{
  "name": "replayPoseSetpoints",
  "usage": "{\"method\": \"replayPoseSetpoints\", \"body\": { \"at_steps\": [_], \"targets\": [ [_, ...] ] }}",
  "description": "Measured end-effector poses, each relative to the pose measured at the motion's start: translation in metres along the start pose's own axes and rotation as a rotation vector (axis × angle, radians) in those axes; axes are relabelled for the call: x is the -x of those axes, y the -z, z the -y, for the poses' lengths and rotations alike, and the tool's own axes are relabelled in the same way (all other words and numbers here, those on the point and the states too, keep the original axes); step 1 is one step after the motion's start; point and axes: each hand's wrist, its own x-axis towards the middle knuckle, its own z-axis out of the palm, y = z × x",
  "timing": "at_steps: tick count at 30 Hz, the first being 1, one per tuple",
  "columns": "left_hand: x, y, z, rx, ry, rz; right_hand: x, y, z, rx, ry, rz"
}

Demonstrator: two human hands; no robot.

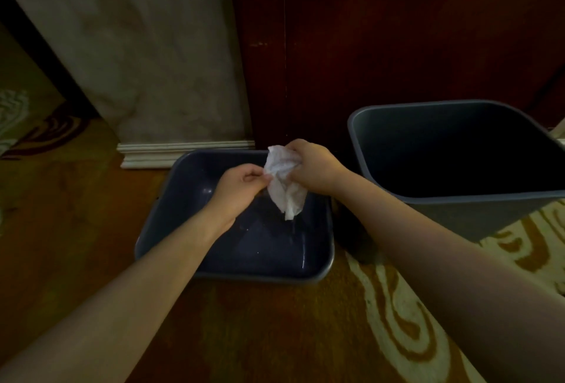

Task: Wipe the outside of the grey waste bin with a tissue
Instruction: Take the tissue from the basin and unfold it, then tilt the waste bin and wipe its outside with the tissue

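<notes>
above the blue basin [171,199], both hands grip the tissue [286,182]: right hand [312,168] fingers clamped on its top, left hand [241,183] fingers pinching its edge, likely so drips fall inside. grey waste bin [458,211] stands just right, unwiped.

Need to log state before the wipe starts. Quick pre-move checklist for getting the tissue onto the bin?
1. Tissue in hand: ok, right hand grips its top and left hand pinches its edge.
2. Tissue held over the dark tray, not yet on the bin: ok.
3. Grey waste bin upright, on the right, outer wall in view: ok.
4. Path from tissue to the bin's near wall free of objects: ok.
5. Tissue wet enough: cannot tell, too dim.
6. Dirt on the bin's outside: cannot tell.
</notes>
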Motion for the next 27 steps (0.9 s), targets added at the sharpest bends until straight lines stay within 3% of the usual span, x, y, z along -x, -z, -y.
{"method": "replayPoseSetpoints", "body": {
  "at_steps": [4, 8, 14, 19, 23, 27],
  "targets": [
    [0.002, 0.005, -0.005, 0.080, -0.016, -0.018, 0.003, 0.011, -0.007, 0.044, -0.081, -0.076],
    [0.003, 0.009, -0.016, 0.106, -0.073, -0.028, 0.020, 0.031, 0.000, -0.190, -0.068, -0.048],
    [0.015, 0.008, -0.058, 0.266, -0.252, -0.004, 0.058, 0.084, 0.016, -0.507, 0.006, -0.164],
    [0.038, -0.009, -0.120, 0.230, -0.469, 0.150, 0.101, 0.126, 0.006, -0.217, 0.072, -0.243],
    [0.058, -0.043, -0.162, -0.109, -0.603, 0.150, 0.133, 0.154, -0.012, 0.110, 0.127, -0.355],
    [0.071, -0.084, -0.188, -0.339, -0.678, 0.152, 0.168, 0.179, -0.031, 0.219, 0.142, -0.445]
  ]
}}
